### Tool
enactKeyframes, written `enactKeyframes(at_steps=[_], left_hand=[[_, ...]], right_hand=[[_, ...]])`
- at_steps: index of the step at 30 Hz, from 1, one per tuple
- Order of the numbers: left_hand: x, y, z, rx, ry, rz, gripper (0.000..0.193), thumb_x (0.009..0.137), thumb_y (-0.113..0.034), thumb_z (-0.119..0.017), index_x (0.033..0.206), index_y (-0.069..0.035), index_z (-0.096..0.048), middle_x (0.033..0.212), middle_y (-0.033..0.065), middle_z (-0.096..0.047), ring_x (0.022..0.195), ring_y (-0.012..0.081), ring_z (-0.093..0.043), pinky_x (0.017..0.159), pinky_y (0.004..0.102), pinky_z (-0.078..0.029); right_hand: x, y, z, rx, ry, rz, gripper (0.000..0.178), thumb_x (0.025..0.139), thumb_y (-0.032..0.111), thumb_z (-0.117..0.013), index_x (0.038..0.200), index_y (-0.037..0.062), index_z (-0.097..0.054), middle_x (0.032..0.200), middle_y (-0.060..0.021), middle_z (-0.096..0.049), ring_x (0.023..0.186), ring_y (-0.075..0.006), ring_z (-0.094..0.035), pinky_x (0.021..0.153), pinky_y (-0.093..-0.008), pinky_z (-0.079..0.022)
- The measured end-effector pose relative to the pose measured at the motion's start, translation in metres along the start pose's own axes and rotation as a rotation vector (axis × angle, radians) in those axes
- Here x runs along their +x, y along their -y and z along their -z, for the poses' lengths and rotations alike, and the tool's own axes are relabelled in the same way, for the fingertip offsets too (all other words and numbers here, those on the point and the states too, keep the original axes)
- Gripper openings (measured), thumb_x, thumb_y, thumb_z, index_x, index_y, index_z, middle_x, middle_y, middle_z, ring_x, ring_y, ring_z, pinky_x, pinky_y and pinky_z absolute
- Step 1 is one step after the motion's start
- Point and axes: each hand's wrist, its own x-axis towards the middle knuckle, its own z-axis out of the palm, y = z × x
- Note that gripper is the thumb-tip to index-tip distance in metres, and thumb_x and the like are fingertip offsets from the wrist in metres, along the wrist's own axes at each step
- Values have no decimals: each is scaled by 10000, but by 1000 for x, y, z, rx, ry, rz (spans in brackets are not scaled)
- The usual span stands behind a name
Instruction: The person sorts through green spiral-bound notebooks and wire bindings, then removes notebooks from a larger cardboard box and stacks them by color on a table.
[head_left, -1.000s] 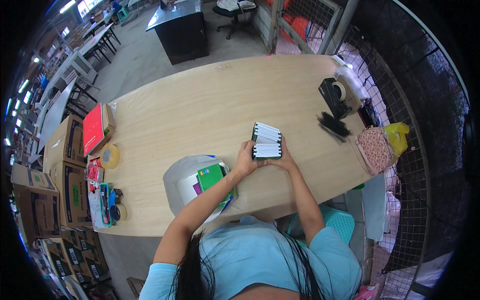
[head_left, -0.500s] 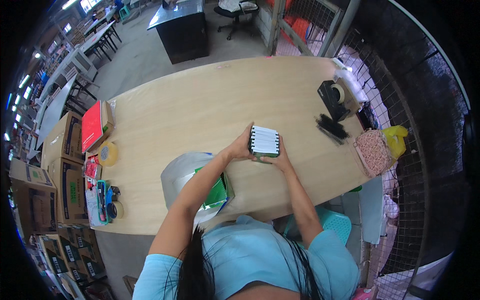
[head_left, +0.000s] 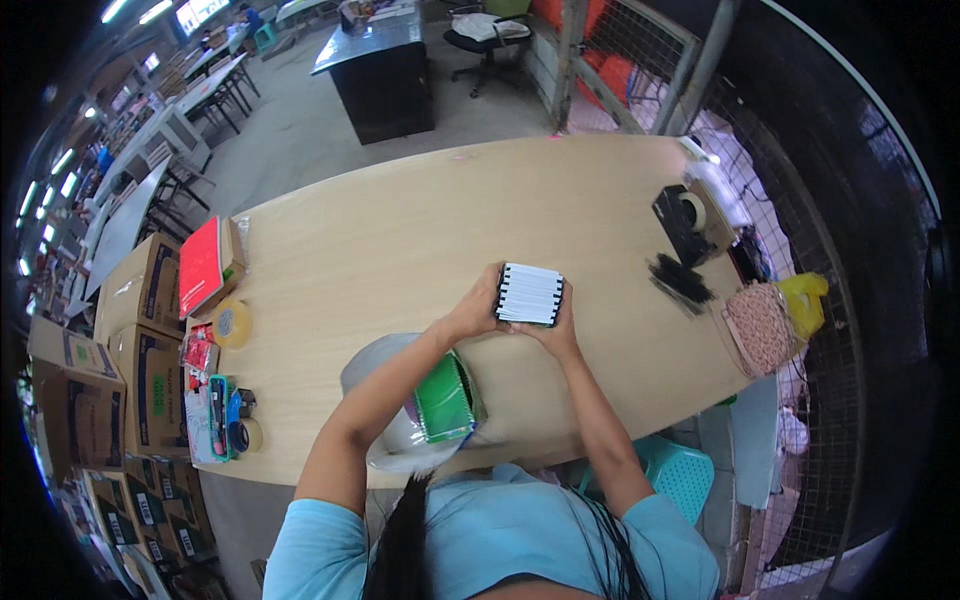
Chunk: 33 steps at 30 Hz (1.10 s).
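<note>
Tabletop (head_left: 370, 250) underlies notebooks (head_left: 530, 293) between left hand (head_left: 478, 308) and right hand (head_left: 556, 330)

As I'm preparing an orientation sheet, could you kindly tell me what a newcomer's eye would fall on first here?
Probably the white-edged stack of notebooks, held between the left hand and right hand near the middle of the table. Next come the bright green notebook at the table's near side and the red notebook at its left edge. On the far right, a pink textured bag sits beside a yellow plastic bag.
</note>
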Motion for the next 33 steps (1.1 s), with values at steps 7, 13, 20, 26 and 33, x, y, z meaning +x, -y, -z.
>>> enactKeyframes(at_steps=[7, 13, 20, 26, 33], left_hand=[[-26, 37, 143, -19, -156, 94, 1059, 475, -243, -950, 1329, 4, -374, 1210, 205, -589, 1159, 351, -564, 985, 412, -455], [-82, 122, 195, -74, -237, 182, 1106, 487, -267, -966, 1355, 2, -334, 1238, 188, -583, 1191, 310, -558, 1020, 395, -442], [-117, 203, 167, -112, -406, 112, 1131, 496, -200, -953, 1394, 10, -299, 1274, 214, -536, 1226, 334, -519, 1031, 398, -430], [-95, 210, 216, -221, -324, 241, 1056, 555, -275, -936, 1385, 19, -352, 1251, 174, -570, 1152, 321, -562, 985, 402, -456], [-11, 256, 288, -490, -298, 768, 887, 602, -481, -882, 1194, 109, -586, 1088, 214, -659, 1010, 297, -642, 871, 415, -505]], right_hand=[[85, 26, -128, 0, 199, -3, 1069, 540, 213, -934, 1383, 41, -300, 1264, -128, -542, 1203, -237, -527, 1019, -383, -436], [108, -27, -228, -100, 350, 13, 1112, 513, 299, -950, 1377, 27, -305, 1262, -152, -551, 1204, -261, -535, 1018, -391, -438], [104, -96, -264, -170, 443, 16, 1104, 513, 314, -954, 1360, 16, -312, 1288, -156, -516, 1227, -263, -511, 1037, -404, -417], [137, -70, -287, -162, 436, -116, 1019, 585, 275, -926, 1364, 16, -321, 1301, -154, -504, 1235, -266, -494, 1041, -389, -404], [279, -92, -336, 180, 302, -871, 756, 728, 351, -852, 1191, -131, -498, 1065, -210, -645, 908, -285, -681, 730, -409, -597]])
